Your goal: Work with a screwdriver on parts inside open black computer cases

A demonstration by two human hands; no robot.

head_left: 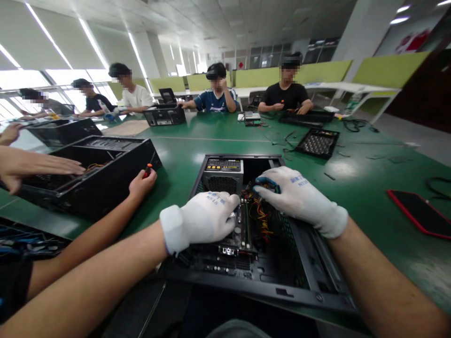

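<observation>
An open black computer case (282, 292) lies in front of me on the green table. My left hand (207, 217), in a white glove, rests over the motherboard (237, 234) with its fingers bent together; what they hold, if anything, is hidden. The gloved right hand (289, 190) curls its thumb and fingers around at the case's right inner side, above the red, yellow and black cables (262, 218). Whether a cable is between those fingers is too small to tell. A power supply (223, 173) sits at the back left inside the case.
Another person's hand (143, 183) holds an orange-tipped screwdriver (148, 169) beside a second black case (123, 180) at left. A perforated black part (317, 142) and a red-edged black tray (423, 213) lie at right. Several people sit beyond.
</observation>
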